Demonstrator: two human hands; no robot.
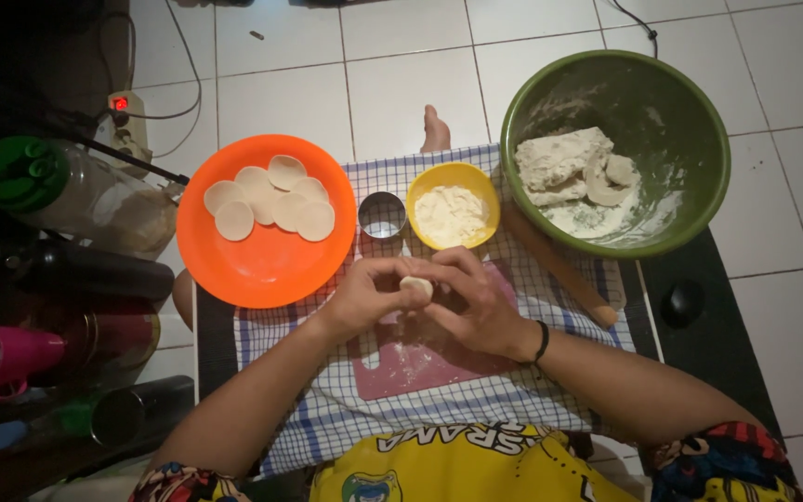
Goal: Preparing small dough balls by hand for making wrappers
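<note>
1. The person is sitting on a tiled floor, working over a checked cloth (476, 409) on the lap, with a pink board (420, 358) lying on it.
2. The left hand (364, 296) and the right hand (476, 302) are meeting above the board, and both are closing their fingers around a small piece of dough (416, 286); it is sitting between the fingertips, mostly hidden, so its exact shape cannot be told.
3. Judging from this, the person is shaping or sealing the piece, and it is likely going best with light, even pinching, so that the dough is not tearing.
4. Keeping the piece low over the board is sensible, since any crumbs are then falling on the board and not on the cloth.
5. The yellow bowl of flour (453, 214) is standing just beyond the hands, handy for dusting sticky fingers.
6. The orange plate (267, 270), to the left, is holding flat dough rounds (271, 197).
7. A metal ring cutter (382, 215) is standing between plate and bowl; a green bowl (690, 121) with a dough mass is standing further right.
</note>
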